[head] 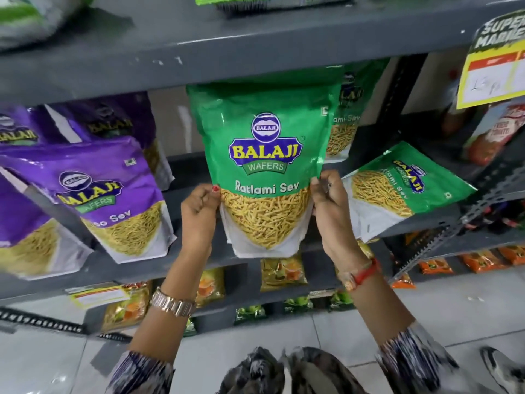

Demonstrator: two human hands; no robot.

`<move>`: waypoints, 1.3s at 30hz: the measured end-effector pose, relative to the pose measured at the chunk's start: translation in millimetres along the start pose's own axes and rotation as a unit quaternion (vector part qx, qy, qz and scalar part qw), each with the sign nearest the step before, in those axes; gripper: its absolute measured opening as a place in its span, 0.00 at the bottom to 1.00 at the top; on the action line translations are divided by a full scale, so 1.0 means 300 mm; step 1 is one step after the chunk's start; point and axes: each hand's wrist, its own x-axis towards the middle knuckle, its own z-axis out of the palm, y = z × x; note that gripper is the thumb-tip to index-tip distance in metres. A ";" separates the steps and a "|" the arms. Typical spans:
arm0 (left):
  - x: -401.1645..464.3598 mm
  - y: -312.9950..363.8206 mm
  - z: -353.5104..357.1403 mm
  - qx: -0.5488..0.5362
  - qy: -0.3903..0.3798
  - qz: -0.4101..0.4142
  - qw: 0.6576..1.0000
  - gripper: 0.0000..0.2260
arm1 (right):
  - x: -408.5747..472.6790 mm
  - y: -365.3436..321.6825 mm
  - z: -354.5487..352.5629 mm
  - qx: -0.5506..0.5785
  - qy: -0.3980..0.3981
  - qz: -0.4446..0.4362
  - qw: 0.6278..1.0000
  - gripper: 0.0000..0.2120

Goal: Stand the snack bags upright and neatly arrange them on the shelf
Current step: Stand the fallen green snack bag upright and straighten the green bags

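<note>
Green foil identifies the Ratlami Sev bag that we hold upright at the centre of view, its top edge just under the grey upper shelf board at 12 o'clock and its white base in front of the middle shelf. Our left hand is clenched on the bag's left edge at the level of the printed product name, thumb on the front face. Our right hand pinches the right edge at the same height, fingers wrapped behind the foil. A metal watch sits on the left wrist; a red thread band sits on the right wrist. At 3 o'clock, a second green bag lies tilted on the middle shelf, top pointing up and right. Directly behind the held bag, at 1 o'clock, a third green bag stands upright. At 9 o'clock, purple sev bags lean rightward, overlapping one another. At 2 o'clock, a yellow price tag hangs from the upper board. At 6 o'clock, small orange and green packets occupy the lower shelves above the tiled floor.
</note>
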 end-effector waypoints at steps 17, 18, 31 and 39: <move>0.008 -0.141 0.099 0.017 0.113 0.027 0.993 0.06 | 0.146 0.171 -0.022 -0.057 -0.085 -0.032 0.994 0.10; -0.018 -0.137 0.124 0.033 0.173 0.063 0.982 0.09 | 0.137 0.166 -0.035 -0.064 -0.068 -0.052 0.994 0.10; 0.095 -0.043 0.864 0.327 -0.243 0.141 0.902 0.16 | 0.113 0.214 -0.498 -0.061 0.324 0.047 0.943 0.11; 0.315 -0.136 1.005 0.412 -0.375 -0.097 0.825 0.18 | 0.110 0.227 -0.561 0.197 0.236 0.247 0.919 0.10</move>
